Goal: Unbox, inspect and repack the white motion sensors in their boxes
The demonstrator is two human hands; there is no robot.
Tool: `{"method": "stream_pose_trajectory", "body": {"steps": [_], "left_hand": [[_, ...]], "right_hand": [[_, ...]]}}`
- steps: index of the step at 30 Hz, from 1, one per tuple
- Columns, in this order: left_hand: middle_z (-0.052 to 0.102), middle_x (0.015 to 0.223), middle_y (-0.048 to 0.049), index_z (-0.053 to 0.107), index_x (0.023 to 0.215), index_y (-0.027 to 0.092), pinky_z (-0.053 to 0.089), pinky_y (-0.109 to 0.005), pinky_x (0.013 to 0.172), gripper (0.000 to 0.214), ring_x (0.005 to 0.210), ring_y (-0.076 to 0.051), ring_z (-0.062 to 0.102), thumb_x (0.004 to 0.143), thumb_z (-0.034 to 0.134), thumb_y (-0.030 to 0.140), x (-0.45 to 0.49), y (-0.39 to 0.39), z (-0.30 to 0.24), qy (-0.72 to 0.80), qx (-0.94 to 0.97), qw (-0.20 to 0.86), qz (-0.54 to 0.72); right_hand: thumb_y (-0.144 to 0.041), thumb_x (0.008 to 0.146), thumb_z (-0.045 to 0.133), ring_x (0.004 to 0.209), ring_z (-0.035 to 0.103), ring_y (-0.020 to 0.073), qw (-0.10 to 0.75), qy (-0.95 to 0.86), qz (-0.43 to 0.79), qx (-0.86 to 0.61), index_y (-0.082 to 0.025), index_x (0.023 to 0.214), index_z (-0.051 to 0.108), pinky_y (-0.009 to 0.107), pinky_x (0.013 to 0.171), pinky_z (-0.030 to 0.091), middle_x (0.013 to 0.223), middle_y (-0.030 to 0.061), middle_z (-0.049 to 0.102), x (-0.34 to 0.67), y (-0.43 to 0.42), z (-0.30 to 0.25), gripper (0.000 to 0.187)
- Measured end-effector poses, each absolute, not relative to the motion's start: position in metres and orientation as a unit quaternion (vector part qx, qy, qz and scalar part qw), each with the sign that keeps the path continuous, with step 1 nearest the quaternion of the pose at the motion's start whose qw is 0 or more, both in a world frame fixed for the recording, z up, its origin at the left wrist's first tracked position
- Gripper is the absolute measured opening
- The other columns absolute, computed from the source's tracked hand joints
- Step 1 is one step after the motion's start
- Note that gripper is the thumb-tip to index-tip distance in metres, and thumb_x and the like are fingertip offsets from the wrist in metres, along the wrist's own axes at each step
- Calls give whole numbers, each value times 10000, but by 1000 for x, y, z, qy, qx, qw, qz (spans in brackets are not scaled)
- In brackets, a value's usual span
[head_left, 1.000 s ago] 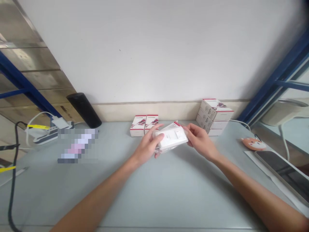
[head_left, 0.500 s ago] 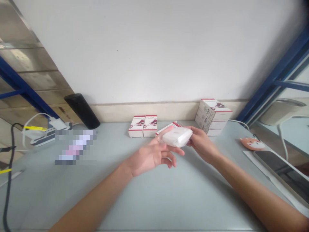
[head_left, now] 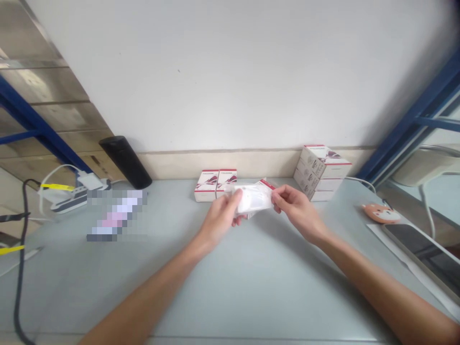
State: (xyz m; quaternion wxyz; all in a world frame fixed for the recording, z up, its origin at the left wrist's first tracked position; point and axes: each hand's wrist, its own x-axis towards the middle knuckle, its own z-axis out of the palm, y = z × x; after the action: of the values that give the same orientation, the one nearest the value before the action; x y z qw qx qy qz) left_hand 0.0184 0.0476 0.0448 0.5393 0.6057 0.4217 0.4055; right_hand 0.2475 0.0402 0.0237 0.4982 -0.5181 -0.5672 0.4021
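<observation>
A white item in a clear plastic wrapper (head_left: 254, 199) is held above the table in front of me. My left hand (head_left: 219, 218) grips its left end, thumb on top and fingers underneath. At the right end, my right hand (head_left: 296, 207) pinches the edge of the wrapper between thumb and fingertips. What the white item is cannot be made out. Just behind it lies a red-and-white box (head_left: 266, 183), partly hidden by the wrapped item.
Two small red-and-white boxes (head_left: 215, 184) stand side by side near the wall. A stack of similar boxes (head_left: 321, 175) is to the right. Around the sides are a black cylinder (head_left: 125, 163), a power strip (head_left: 81, 194), an orange animal-face pouch (head_left: 381, 213) and a dark phone-like slab (head_left: 420, 254).
My left hand has closed around the wrapped item's left end, where its fingers were spread below before. The item has turned, and my right hand now pinches the wrapper's right edge.
</observation>
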Motion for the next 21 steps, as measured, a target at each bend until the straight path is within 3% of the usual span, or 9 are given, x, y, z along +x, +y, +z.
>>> {"method": "stream_pose_trajectory", "body": {"steps": [5,9,11,12,14,16,18,21], "left_hand": [[625,707,-23,695,1065,162,421,-256,566,518,615,-147,550,938,624,659,12,58,47,399,450,692,399],[552,629,1,698,1040,159,387,-246,549,501,571,-133,475,956,611,645,12,62,43,345,424,739,394],[517,602,19,700,1020,167,364,-240,541,528,550,-125,432,963,584,678,13,62,41,339,433,740,388],[511,602,24,700,999,173,349,-238,534,544,546,-121,421,958,578,702,13,61,41,347,443,730,387],[568,654,12,707,965,184,359,-236,548,562,585,-128,472,942,586,732,12,60,39,384,481,682,394],[685,794,-26,727,977,190,430,-249,625,574,720,-167,595,929,592,746,12,58,37,429,525,620,394],[750,946,-60,742,1034,194,496,-290,745,620,903,-231,674,929,557,776,13,57,37,464,548,580,385],[756,1039,-84,724,1088,190,525,-343,849,681,1034,-279,684,960,453,802,13,59,36,485,568,532,399]], "right_hand": [[-597,916,742,761,539,175,527,-602,405,-442,-229,852,620,313,712,426,834,12,626,248,38,29,393],[-513,911,793,931,607,202,529,-585,486,-377,-249,866,610,330,838,488,989,19,669,250,36,35,325],[-513,896,809,987,640,213,509,-559,553,-351,-285,1013,647,347,868,524,1112,29,689,252,33,38,304],[-514,871,834,1025,656,226,490,-548,586,-342,-320,1153,651,362,881,545,1200,41,688,253,32,40,388],[-467,784,915,1146,669,271,423,-547,641,-332,-390,1450,543,405,922,577,1372,74,651,253,29,42,768],[-382,706,973,1220,665,313,352,-566,676,-314,-399,1594,413,438,935,598,1423,106,639,251,26,41,1050],[-323,703,971,1210,680,316,323,-578,690,-292,-383,1635,359,441,925,609,1405,117,662,247,24,39,1116],[-295,758,934,1118,717,280,351,-588,671,-285,-375,1637,360,427,915,608,1359,108,693,240,25,36,1053]]}}
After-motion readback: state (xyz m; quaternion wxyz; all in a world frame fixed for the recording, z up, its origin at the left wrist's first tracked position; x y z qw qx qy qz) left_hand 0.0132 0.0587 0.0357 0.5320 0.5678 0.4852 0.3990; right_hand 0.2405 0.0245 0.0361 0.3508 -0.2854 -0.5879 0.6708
